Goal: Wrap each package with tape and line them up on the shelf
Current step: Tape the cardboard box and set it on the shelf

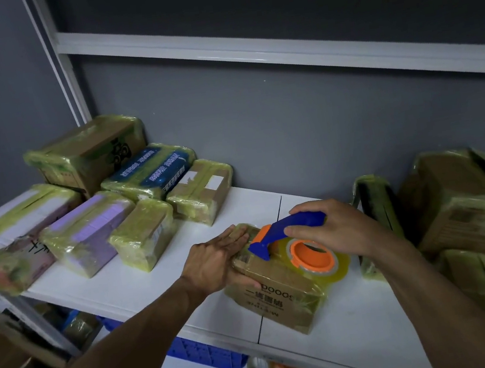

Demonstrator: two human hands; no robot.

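Left hand [215, 262] presses flat on the box [281, 290]; right hand [337, 226] grips the dispenser [288, 227]. If that flat palm slips, the box could skid and the tape [341, 265] wrinkle.

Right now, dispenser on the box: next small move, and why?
Probably draw the tape dispenser along the box to lay a strip: right hand grips its handle, blade end on the box top, left hand pressed flat holding it steady.
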